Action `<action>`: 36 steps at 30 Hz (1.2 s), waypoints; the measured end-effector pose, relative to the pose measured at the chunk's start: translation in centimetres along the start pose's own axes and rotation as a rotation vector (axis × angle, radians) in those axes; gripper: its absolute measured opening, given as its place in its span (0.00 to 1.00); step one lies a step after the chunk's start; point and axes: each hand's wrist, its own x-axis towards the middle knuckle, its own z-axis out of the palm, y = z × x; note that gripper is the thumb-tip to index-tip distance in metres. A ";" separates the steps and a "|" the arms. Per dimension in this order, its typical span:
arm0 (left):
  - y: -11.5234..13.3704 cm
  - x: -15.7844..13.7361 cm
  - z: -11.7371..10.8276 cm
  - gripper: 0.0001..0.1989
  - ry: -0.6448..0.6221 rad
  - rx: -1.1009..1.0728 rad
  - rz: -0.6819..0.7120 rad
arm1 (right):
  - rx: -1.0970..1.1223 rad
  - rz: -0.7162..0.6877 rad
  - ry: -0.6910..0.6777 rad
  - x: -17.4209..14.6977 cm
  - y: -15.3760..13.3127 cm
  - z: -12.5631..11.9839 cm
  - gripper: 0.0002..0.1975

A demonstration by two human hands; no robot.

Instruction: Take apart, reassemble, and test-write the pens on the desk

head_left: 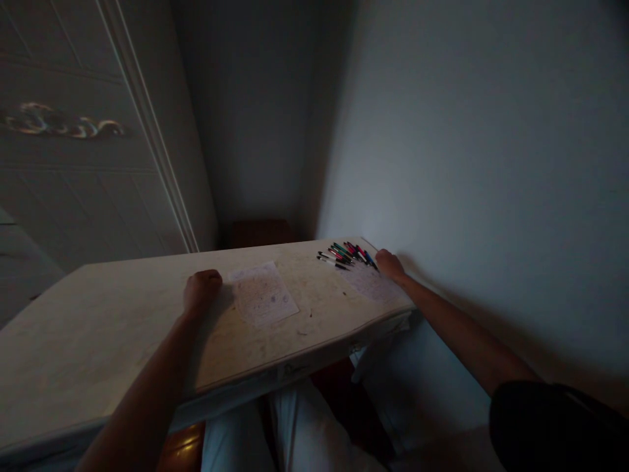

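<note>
My left hand rests on the table, its fingers curled into a loose fist with no object showing in it. Just right of it lies a sheet of paper covered in small marks, with darker round scribbles near its right side. At the table's right end, my right hand is closed beside a fanned-out group of pens. The nearest is a blue pen; whether the fingers touch it is unclear. A second written sheet lies below the pens, partly under them.
The pale, stained table has a curved front edge, with my legs below it. A wall stands close on the right. At the left is a panelled cabinet with ornate trim. Small dark specks lie between the sheets.
</note>
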 end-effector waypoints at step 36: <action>-0.2 0.5 0.3 0.11 -0.001 -0.048 0.006 | 0.023 0.071 -0.242 4.5 -7.3 1.0 0.52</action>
